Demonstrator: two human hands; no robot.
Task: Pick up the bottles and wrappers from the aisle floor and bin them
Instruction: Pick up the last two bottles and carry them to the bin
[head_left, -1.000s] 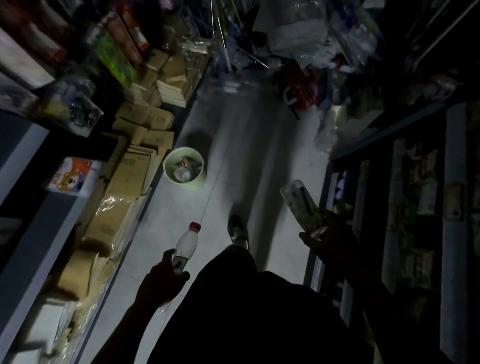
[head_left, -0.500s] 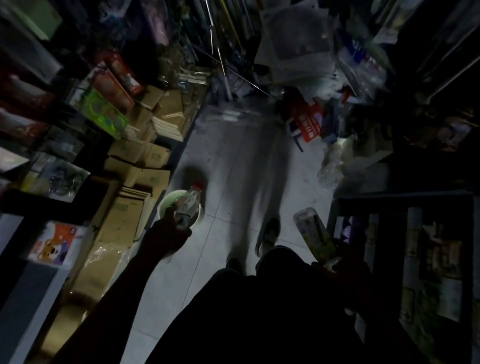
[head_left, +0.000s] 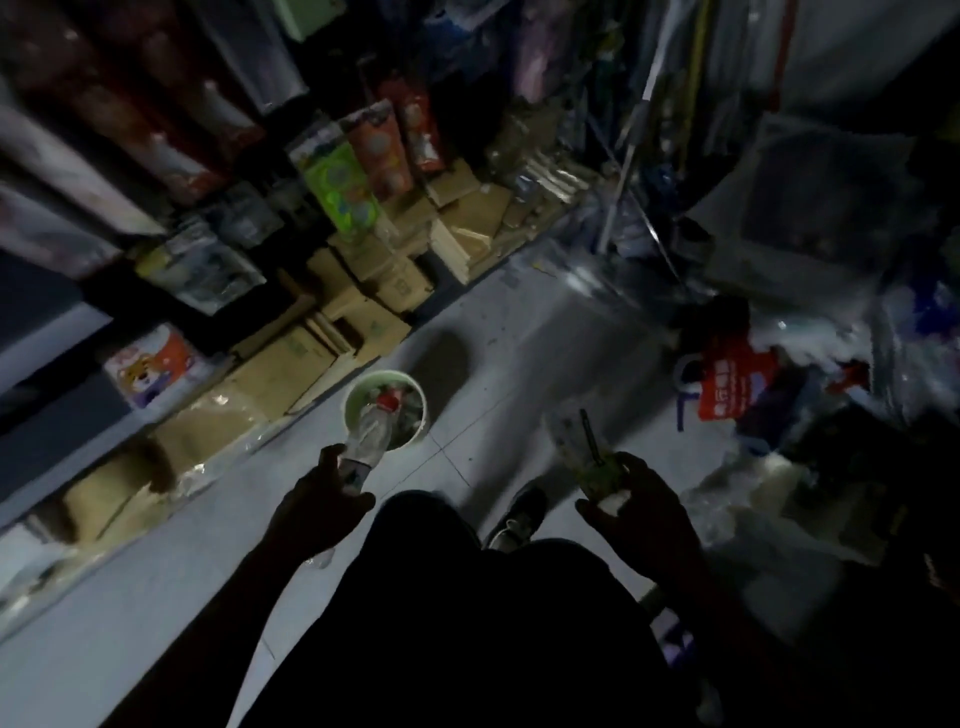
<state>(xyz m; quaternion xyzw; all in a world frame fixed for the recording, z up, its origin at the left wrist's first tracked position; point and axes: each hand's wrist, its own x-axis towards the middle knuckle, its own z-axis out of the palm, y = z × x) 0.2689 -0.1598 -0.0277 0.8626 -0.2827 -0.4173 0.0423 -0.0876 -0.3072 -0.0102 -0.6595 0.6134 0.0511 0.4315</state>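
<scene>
The aisle is dim, and the person is standing over a pale green bin (head_left: 385, 415) that is sitting on the grey tiled floor (head_left: 519, 374), just beside the flattened cardboard boxes (head_left: 311, 353) stacked along the foot of the left-hand shelving.

The left hand (head_left: 317, 512) is reaching forward with its fingers (head_left: 328, 457) wrapping the lower part of a clear plastic bottle with a red cap (head_left: 371, 431). The bottle is tilting forward, cap end away from the person, so that the cap and neck are lying over the mouth of the bin while the base is staying in the hand. Inside the bin something crumpled and pale is showing, but it is too dark to say what.

The right hand (head_left: 641, 514) is holding up a second clear bottle (head_left: 582, 441), fingers closing round its lower end, where a green label is showing. A dark thin strip is running along its side; it may be a straw or part of the label, and the blur is making it hard to tell. This bottle is well clear of the bin, off to its right, above the floor.

One shoe (head_left: 514, 517) is showing between the two hands, planted on the tiles. Further right a red and white carrier bag (head_left: 732, 384) is lying among heaps of clear plastic wrapping (head_left: 753, 493) against the right side of the aisle. Boxed toys and packets are crowding the left shelves.
</scene>
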